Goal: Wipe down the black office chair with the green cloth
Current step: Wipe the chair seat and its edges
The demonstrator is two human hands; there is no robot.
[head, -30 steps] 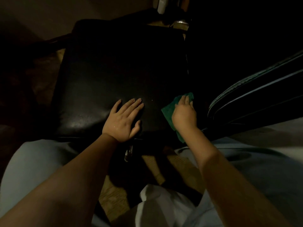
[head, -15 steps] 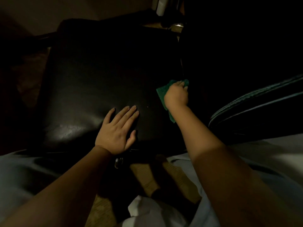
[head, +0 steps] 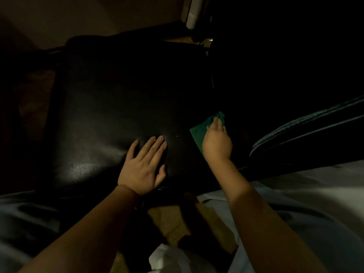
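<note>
The black office chair's leather seat [head: 118,105] fills the middle of the view, in dim light. My left hand [head: 143,164] rests flat on the seat near its front edge, fingers spread. My right hand [head: 217,142] presses the green cloth [head: 198,133] onto the seat's right side, where the seat meets a darker upholstered part [head: 275,75]. Corners of the cloth show to the left of and beyond my fingers. The rest of the cloth is hidden under my hand.
A black padded edge with pale stitching [head: 305,125] juts in from the right. Pale fabric [head: 295,194] lies at the lower right and lower left. Wooden floor [head: 173,219] shows below the seat. A white object [head: 192,14] stands at the top.
My right hand slid the cloth away along the seat's right side, then back toward me. My left hand has stayed flat on the seat.
</note>
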